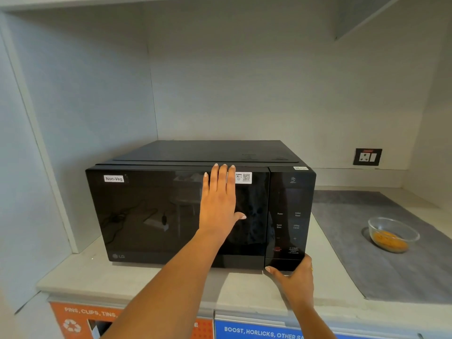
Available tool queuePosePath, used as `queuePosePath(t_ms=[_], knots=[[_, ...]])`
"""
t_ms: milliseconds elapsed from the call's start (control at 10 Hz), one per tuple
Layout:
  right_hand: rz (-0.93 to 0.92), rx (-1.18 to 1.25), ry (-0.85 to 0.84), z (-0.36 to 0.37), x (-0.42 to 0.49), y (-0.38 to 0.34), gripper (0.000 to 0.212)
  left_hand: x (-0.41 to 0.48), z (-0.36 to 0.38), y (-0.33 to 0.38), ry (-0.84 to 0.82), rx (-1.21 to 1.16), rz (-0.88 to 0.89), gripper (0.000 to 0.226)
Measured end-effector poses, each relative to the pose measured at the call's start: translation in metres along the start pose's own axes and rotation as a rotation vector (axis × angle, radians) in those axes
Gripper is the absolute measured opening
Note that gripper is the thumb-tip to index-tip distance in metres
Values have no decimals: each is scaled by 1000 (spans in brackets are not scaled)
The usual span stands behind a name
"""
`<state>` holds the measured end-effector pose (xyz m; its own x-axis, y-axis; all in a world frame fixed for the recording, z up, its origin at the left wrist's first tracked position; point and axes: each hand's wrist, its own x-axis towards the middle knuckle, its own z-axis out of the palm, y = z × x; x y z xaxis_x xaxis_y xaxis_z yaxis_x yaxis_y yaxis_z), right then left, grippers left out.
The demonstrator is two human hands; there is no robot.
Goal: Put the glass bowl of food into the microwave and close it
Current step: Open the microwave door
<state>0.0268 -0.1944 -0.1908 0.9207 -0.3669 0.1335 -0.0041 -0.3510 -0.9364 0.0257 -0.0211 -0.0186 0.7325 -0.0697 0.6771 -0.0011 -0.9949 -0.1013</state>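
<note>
A black microwave stands on a pale counter, its door shut, with a "Non-Veg" label at the top left. My left hand lies flat and open against the right part of the door. My right hand touches the bottom right corner of the microwave, below the control panel, fingers on the lower panel strip. The glass bowl with orange-yellow food sits on a grey mat to the right of the microwave, apart from both hands.
The grey mat covers the counter's right side. A wall socket sits behind it. Walls enclose the alcove left and right. Orange and blue bin labels run below the counter edge.
</note>
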Motion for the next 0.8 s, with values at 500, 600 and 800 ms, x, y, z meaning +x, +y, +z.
queuePosePath(t_ms=[500, 600, 800], knots=[[10, -29, 83, 7, -1, 0, 80, 0, 0, 2, -8, 10, -4, 116], [17, -43, 97, 8, -1, -2, 80, 0, 0, 2, -14, 13, -7, 116], [35, -61, 143, 10, -1, -2, 80, 0, 0, 4, -19, 28, -10, 116]])
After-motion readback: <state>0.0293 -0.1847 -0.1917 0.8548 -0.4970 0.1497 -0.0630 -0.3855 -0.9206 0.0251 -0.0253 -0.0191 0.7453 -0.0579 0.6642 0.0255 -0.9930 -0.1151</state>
